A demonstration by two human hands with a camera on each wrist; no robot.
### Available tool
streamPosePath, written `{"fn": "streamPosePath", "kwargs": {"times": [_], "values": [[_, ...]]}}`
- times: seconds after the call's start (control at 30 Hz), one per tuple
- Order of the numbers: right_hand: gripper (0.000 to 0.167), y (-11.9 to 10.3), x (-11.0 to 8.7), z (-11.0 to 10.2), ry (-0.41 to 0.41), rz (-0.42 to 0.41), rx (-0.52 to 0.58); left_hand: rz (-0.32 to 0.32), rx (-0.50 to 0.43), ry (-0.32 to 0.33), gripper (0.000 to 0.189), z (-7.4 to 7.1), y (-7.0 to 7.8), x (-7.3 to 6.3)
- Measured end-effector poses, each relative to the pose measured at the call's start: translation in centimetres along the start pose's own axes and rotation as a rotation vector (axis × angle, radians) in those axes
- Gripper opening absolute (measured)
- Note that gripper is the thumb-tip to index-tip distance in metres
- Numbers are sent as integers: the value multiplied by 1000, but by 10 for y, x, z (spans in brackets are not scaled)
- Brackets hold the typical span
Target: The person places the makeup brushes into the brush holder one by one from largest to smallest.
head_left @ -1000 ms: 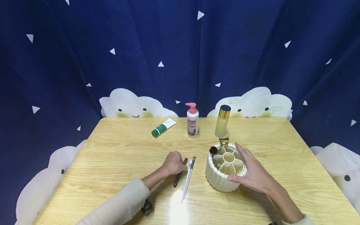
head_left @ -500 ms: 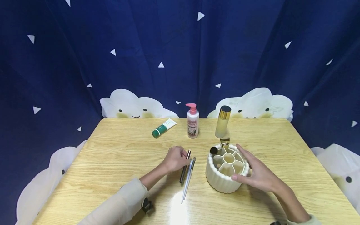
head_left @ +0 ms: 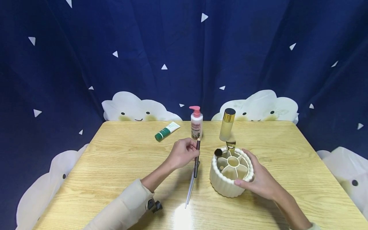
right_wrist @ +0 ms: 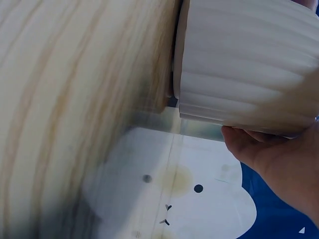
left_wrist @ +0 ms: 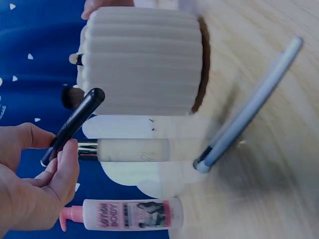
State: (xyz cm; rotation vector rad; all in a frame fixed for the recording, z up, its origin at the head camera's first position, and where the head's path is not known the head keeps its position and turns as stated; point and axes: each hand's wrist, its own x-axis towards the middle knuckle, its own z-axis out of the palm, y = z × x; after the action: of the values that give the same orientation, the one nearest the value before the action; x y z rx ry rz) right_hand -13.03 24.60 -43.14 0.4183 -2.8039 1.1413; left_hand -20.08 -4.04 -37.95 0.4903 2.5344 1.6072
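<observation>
My left hand (head_left: 184, 152) pinches a slim black cosmetic pencil (head_left: 196, 166) between thumb and fingers, holding it nearly upright over the table. In the left wrist view, the pencil (left_wrist: 75, 124) slants with its rounded dark end away from the fingers. Beneath it lie two thin, pale-handled makeup brushes (head_left: 190, 191), partly covered by the pencil in the head view. To the right stands a cream ribbed organizer (head_left: 222, 184) with petal-shaped compartments. My right hand (head_left: 263, 183) grips its right side, thumb at the near rim. A dark-bristled brush (head_left: 218, 152) and a gold-ended item (head_left: 231, 145) rise from it.
Behind the organizer stands a gold-capped bottle (head_left: 227, 127). A pink-pump lotion bottle (head_left: 196, 124) is left of that, and a green-and-white tube (head_left: 167, 131) lies farther left. A dark blue curtain (head_left: 184, 48) hangs behind the wooden table (head_left: 120, 153).
My left hand has lifted the pencil off the table, turned it more upright and moved it right and away, over the brushes. The right hand stays at the organizer.
</observation>
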Motion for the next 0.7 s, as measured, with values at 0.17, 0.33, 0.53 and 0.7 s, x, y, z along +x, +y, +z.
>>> {"fn": "streamPosePath", "kwargs": {"times": [0.17, 0.33, 0.53, 0.7], "values": [[107, 2, 0, 2, -1, 15, -5, 55, -49, 7, 12, 1, 9, 1], [107, 2, 0, 2, -3, 19, 6, 86, -129, 7, 16, 4, 15, 1], [106, -1, -1, 1, -4, 9, 3, 119, -252, 27, 18, 9, 20, 1], [107, -4, -2, -1, -3, 6, 10, 152, -318, 51, 18, 14, 20, 1]]}}
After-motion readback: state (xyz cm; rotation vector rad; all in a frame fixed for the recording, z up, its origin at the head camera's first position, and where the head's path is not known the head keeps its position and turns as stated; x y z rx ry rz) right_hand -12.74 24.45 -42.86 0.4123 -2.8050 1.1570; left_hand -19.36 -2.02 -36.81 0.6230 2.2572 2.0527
